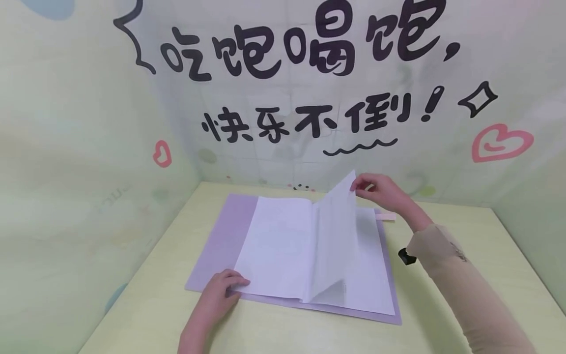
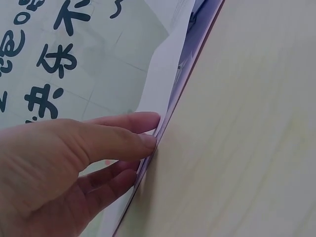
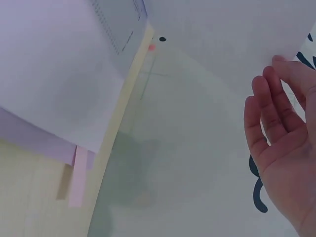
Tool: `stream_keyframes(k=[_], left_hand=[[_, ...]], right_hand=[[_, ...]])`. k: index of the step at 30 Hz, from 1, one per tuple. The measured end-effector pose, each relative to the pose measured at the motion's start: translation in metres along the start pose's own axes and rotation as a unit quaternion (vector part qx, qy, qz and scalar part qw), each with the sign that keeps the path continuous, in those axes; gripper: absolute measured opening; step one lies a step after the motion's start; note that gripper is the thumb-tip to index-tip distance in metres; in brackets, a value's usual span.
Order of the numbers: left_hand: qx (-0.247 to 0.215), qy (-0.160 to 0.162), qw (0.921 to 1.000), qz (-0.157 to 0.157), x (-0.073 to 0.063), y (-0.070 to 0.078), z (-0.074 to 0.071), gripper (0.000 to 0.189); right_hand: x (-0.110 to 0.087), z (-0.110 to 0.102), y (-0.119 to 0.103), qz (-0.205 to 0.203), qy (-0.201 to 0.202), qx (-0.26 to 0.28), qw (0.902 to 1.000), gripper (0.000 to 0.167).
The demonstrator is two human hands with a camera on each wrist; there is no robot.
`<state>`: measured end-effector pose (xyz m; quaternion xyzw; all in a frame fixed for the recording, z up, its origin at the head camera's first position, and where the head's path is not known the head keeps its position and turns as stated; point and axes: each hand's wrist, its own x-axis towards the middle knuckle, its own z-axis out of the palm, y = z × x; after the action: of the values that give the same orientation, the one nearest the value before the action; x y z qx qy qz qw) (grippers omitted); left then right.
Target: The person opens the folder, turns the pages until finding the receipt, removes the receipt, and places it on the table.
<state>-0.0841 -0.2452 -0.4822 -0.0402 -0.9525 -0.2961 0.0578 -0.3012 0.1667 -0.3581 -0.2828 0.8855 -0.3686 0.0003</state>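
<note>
An open purple-covered book with white pages lies on the table. One page stands raised from the middle, tilted, its top corner high. My right hand pinches that corner between thumb and forefinger. The other fingers of my right hand lie loosely bent in the right wrist view. At the book's bottom left, my left hand rests its fingers on the left page. In the left wrist view, the thumb of my left hand touches the bottom edge of the pages.
A pale pink tab sticks out from the book's right side. The light wooden table meets printed wall sheets at the back and sides. A small black object shows by the right sleeve.
</note>
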Motion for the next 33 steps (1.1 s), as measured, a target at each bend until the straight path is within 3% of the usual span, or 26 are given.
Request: stream_keyframes(k=[9, 17, 25, 33], left_hand=[[0.005, 0.019, 0.9997, 0.016, -0.002, -0.002, -0.003, 0.032], [-0.006, -0.010, 0.9999, -0.001, -0.001, 0.000, -0.007, 0.028], [-0.009, -0.009, 0.9999, -0.006, 0.001, -0.002, -0.005, 0.027], [-0.005, 0.011, 0.9998, 0.017, 0.001, -0.005, -0.001, 0.029]], right_hand=[[0.029, 0.024, -0.023, -0.010, 0.033, 0.035, 0.9988, 0.015], [0.050, 0.050, -0.043, -0.006, 0.050, 0.083, 0.9953, 0.018], [0.070, 0.082, -0.060, -0.036, 0.038, 0.122, 0.9912, 0.025], [0.083, 0.113, -0.070, -0.068, 0.015, 0.111, 0.9914, 0.042]])
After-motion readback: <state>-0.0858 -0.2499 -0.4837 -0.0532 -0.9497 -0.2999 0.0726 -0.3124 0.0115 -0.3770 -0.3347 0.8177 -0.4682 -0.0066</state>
